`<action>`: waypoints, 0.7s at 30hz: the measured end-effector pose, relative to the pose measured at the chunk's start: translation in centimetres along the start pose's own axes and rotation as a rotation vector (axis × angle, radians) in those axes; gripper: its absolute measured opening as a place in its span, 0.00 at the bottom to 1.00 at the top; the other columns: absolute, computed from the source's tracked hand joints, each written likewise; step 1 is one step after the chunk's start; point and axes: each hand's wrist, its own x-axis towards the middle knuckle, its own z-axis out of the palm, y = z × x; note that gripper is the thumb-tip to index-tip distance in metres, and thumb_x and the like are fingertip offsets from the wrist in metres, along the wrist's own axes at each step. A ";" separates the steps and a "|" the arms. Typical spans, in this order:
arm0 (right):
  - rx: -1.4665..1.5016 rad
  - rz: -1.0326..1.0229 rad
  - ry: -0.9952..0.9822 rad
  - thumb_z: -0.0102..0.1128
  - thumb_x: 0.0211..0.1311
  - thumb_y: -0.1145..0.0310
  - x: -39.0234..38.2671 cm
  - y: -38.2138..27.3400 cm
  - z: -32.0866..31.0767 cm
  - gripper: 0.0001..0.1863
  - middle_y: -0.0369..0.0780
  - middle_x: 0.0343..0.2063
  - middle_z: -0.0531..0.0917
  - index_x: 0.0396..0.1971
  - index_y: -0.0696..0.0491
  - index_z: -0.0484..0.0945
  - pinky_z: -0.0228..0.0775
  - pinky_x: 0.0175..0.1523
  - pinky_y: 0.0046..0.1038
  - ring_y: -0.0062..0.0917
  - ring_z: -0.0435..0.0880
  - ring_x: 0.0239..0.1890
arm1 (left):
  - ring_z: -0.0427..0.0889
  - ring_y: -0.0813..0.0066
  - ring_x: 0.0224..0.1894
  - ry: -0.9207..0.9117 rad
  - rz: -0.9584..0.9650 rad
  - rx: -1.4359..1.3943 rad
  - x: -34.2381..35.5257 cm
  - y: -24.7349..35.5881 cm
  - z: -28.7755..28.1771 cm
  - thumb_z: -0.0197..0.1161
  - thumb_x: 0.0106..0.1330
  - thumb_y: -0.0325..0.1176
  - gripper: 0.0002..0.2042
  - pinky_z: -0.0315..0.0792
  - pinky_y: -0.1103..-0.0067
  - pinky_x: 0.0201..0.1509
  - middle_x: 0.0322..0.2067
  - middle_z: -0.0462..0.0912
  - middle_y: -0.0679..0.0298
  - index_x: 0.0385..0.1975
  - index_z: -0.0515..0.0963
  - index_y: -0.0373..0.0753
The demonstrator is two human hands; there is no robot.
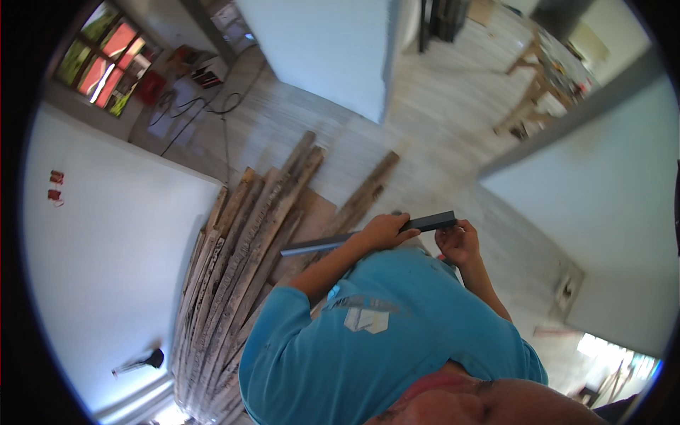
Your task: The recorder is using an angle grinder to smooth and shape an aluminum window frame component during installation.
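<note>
A long, dark grey, straight-edged bar (432, 222), like a metal profile or tube, lies across in front of my body. Its far left part passes behind my left forearm and comes out over the wooden boards. My left hand (386, 231) is closed around the bar near its middle, thumb along the near side. At the bar's right end, my right hand (462, 244) has its fingers bent against the underside and tip. A small bit of red shows just below my right hand; I cannot tell what it is.
Long rough wooden boards (248, 234) lie piled along the left wall. A wall corner (333, 57) juts out ahead, another wall (602, 177) stands at right. Black cable (205, 103) runs over the floor at far left. A wooden sawhorse (535, 92) stands far right.
</note>
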 end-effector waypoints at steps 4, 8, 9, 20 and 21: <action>-0.382 0.179 -0.132 0.54 0.67 0.66 14.7 -3.8 15.3 0.09 0.40 0.37 0.83 0.41 0.55 0.77 0.76 0.52 0.35 0.31 0.82 0.43 | 0.82 0.43 0.34 0.331 -0.281 -0.155 4.6 -4.5 -9.9 0.57 0.70 0.54 0.22 0.72 0.57 0.37 0.28 0.81 0.45 0.40 0.75 0.37; -0.814 0.112 -0.273 0.53 0.71 0.68 27.5 -2.5 26.9 0.07 0.39 0.37 0.84 0.42 0.55 0.75 0.80 0.51 0.34 0.27 0.84 0.41 | 0.81 0.40 0.31 0.566 -0.445 -0.194 6.9 -10.9 -17.8 0.55 0.70 0.58 0.25 0.72 0.55 0.35 0.24 0.80 0.44 0.37 0.72 0.36; -0.842 0.131 -0.283 0.53 0.71 0.68 31.0 -2.2 28.5 0.07 0.39 0.37 0.84 0.42 0.55 0.75 0.80 0.51 0.34 0.27 0.84 0.41 | 0.81 0.39 0.31 0.598 -0.499 -0.242 8.0 -13.0 -19.3 0.55 0.70 0.58 0.25 0.72 0.56 0.35 0.25 0.80 0.44 0.36 0.73 0.36; -1.023 -0.042 -0.244 0.58 0.65 0.71 69.6 -0.9 51.9 0.09 0.40 0.37 0.83 0.43 0.56 0.76 0.82 0.46 0.34 0.29 0.84 0.40 | 0.83 0.41 0.34 0.568 -0.591 -0.321 26.7 -39.5 -47.8 0.47 0.70 0.65 0.33 0.75 0.55 0.40 0.28 0.82 0.41 0.33 0.74 0.33; -0.909 -0.026 -0.270 0.56 0.65 0.70 71.8 0.0 54.9 0.10 0.40 0.37 0.82 0.43 0.57 0.75 0.81 0.47 0.35 0.29 0.84 0.41 | 0.83 0.41 0.34 0.566 -0.603 -0.323 27.0 -40.8 -51.8 0.47 0.70 0.65 0.33 0.75 0.55 0.40 0.28 0.82 0.41 0.33 0.74 0.33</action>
